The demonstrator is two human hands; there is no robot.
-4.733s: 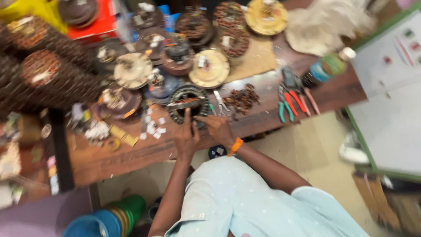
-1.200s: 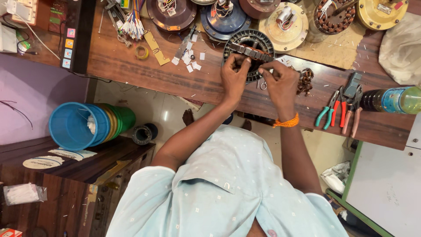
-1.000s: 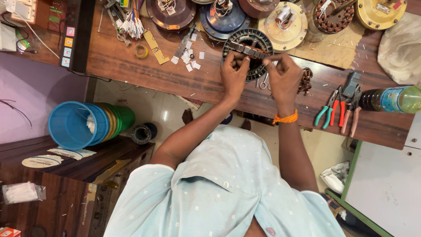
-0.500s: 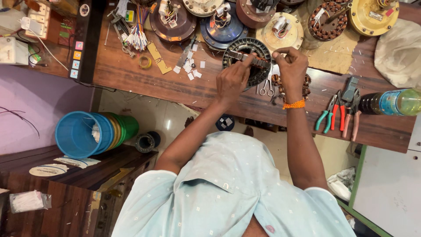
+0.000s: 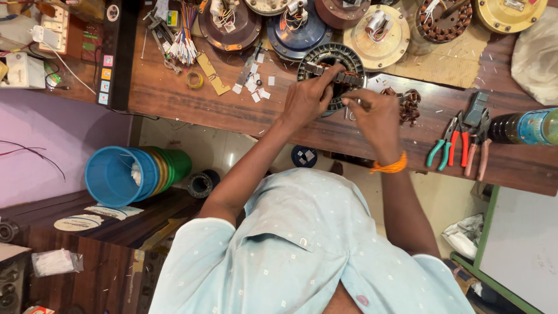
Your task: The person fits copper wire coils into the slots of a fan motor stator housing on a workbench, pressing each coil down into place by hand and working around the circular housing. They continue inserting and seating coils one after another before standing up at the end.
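The dark round stator ring [image 5: 331, 61] lies flat on the wooden counter [image 5: 232, 110], near its front edge and just in front of a row of opened fan motors. The left hand [image 5: 308, 99] rests on the ring's near rim with its fingers [image 5: 325, 75] curled and pressed down across the slots; whether they pinch anything I cannot tell. The right hand [image 5: 375, 113] sits just beside it, fingers [image 5: 351, 100] drawn together as if nipping a thin metal piece at the ring's right edge. Doing this well would seem to call for the left hand keeping the ring from turning while the right works in small, steady pulls, so the fine copper winding [image 5: 410, 104] lying by the wrist stays untangled. Small white paper slips [image 5: 256, 90] are scattered left of the ring, with a yellow strip [image 5: 212, 72] and a roll of tape [image 5: 195, 79] beyond. Pliers with green, red and pink handles [image 5: 459, 145] lie to the right, next to a bottle with a blue label [image 5: 526, 127]. At the far left, a black strip carries small coloured square stickers [image 5: 106, 75].
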